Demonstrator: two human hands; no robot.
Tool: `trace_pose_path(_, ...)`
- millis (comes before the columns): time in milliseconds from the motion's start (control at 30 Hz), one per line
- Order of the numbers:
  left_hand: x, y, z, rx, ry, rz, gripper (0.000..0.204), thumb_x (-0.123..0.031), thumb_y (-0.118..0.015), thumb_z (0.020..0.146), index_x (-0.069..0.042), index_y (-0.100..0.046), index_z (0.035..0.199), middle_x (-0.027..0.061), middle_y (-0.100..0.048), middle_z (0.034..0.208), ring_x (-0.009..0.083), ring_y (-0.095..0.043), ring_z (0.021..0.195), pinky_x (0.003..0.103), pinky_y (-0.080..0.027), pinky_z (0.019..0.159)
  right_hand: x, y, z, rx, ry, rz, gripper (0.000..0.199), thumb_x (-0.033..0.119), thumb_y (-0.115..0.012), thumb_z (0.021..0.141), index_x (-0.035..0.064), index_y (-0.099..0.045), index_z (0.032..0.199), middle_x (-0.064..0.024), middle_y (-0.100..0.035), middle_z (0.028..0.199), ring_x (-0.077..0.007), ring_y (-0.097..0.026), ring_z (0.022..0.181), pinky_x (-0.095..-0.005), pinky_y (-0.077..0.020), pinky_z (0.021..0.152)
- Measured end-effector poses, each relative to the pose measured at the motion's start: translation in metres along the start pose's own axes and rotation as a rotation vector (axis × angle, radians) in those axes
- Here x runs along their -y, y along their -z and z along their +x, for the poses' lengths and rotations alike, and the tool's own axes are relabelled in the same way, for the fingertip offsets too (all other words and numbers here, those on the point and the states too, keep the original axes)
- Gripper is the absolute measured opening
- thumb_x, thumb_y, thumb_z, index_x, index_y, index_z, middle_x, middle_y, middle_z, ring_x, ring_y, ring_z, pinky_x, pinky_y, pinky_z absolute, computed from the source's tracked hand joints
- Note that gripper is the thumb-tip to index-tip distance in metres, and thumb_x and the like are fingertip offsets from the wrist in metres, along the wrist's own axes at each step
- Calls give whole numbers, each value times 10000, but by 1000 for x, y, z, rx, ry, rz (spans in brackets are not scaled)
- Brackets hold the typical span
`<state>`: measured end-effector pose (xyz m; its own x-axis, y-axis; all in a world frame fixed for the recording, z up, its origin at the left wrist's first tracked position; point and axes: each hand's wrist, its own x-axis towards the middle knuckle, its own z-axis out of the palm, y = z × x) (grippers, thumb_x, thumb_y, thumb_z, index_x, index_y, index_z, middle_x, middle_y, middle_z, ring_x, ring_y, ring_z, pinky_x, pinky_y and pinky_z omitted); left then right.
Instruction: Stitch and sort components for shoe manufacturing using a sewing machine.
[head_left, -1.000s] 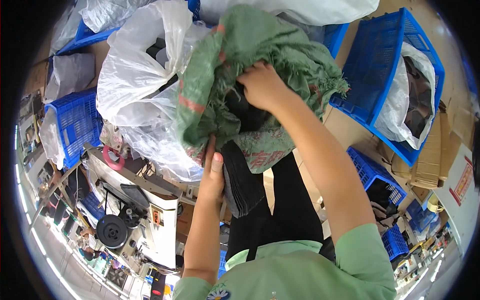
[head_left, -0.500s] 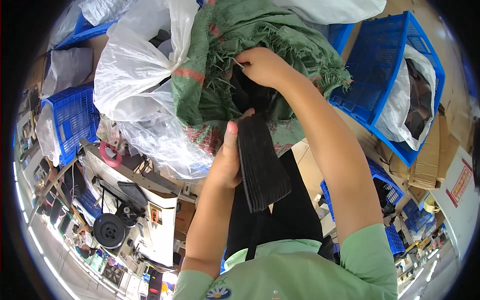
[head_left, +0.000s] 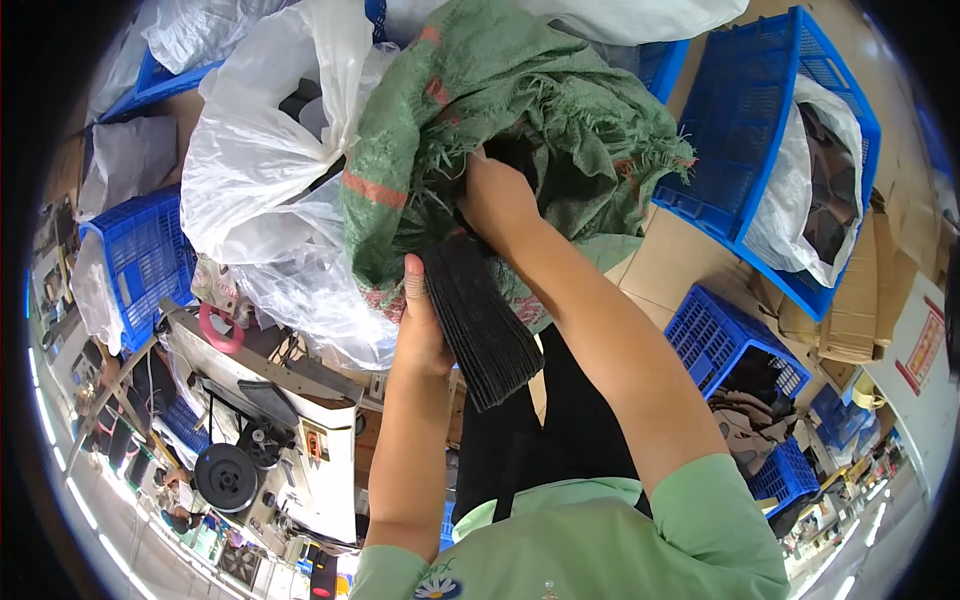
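My left hand (head_left: 426, 325) is closed round a thick stack of black fabric strips (head_left: 485, 325), its thumb upright along the stack's left side. The layers hang tilted toward the lower right. Just beyond them, my right hand (head_left: 498, 195) reaches into the mouth of a green woven sack (head_left: 395, 140) with frayed edges and red stripes. Its fingers are hidden by the sack's folds, so their grip does not show. Dark material lies inside the sack's opening.
A white plastic bag (head_left: 265, 150) bulges left of the sack. At right stands a large blue crate (head_left: 735, 130) with a white-lined bag of dark pieces; a smaller blue crate (head_left: 705, 340) sits below. A sewing machine table (head_left: 260, 370) with a black wheel (head_left: 226, 477) is at lower left.
My left hand and the black stack have shifted left. My right hand has moved down and left, deeper into the sack, and its fingers have gone out of sight.
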<state>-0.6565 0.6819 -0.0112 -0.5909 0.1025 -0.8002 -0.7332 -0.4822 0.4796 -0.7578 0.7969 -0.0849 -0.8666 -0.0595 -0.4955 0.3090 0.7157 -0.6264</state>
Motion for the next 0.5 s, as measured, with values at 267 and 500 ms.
trace_pose_path(267, 0, 7, 2, 16, -18, -4, 957, -830, -375, 806, -117, -359, 1445, 110, -611, 828, 224, -623, 689, 369, -549, 614, -31, 24, -15, -376, 50, -149, 370, 186, -779, 700, 14, -644, 997, -170, -621, 998, -364, -594, 983, -434, -497, 842)
trace_pose_path(500, -3, -1, 0, 44, -12, 17, 1004, -834, -397, 792, -98, -321, 1470, 110, -618, 833, 224, -637, 707, 372, -554, 619, -40, 23, -7, -312, -110, -189, 486, 245, -806, 672, 16, -621, 1059, -175, -650, 988, -346, -622, 983, -421, -508, 855)
